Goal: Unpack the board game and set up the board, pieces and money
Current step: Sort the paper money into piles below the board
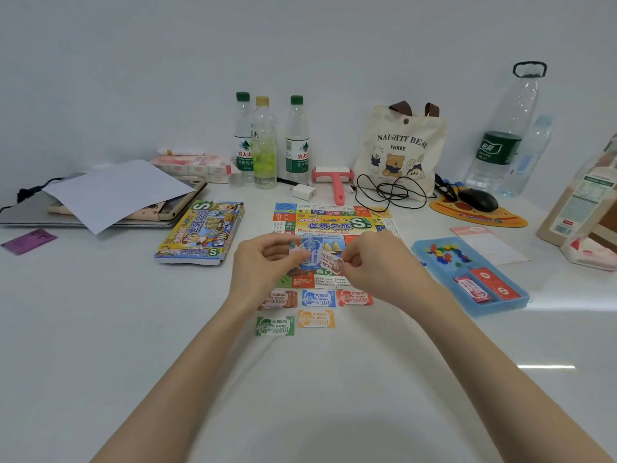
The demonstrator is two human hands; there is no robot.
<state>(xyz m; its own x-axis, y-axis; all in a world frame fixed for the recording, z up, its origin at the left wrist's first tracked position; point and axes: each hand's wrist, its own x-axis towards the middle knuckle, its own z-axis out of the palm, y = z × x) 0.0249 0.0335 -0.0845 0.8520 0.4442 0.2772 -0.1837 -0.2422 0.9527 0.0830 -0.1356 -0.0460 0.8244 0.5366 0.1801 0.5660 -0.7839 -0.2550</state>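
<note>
- Firstly, white table (100, 329): carries the whole lot; clock bearings below are taken from the game board, with 12 o'clock toward the wall.
- Cream tote bag (399, 148) with bear print: upright against the wall, at 1 o'clock.
- Game board (334, 223): unfolded flat at the table's middle, its near half partly hidden behind the hands.
- Box lid (200, 233): colourful, lying flat at 9 o'clock, just beside the board and apart from it.
- Blue tray (500, 307): at 4 o'clock, holding the coloured pieces (445, 253) in its far compartment and two card packs (484, 285) in its near one.
- Left hand (263, 265): raised over the board's near half, thumb and fingers pinching the blue note (312, 252).
- Right hand (377, 262): level with the left, fingers curled, pinching the brown note (332, 262), which overlaps the blue one.
- Money piles, at 6 o'clock, flat on the table in two rows: brown pile (278, 299), blue pile (319, 298) and red pile (354, 297) nearer the board; green pile (274, 325) and orange pile (316, 318) behind them, nearer the person.
</note>
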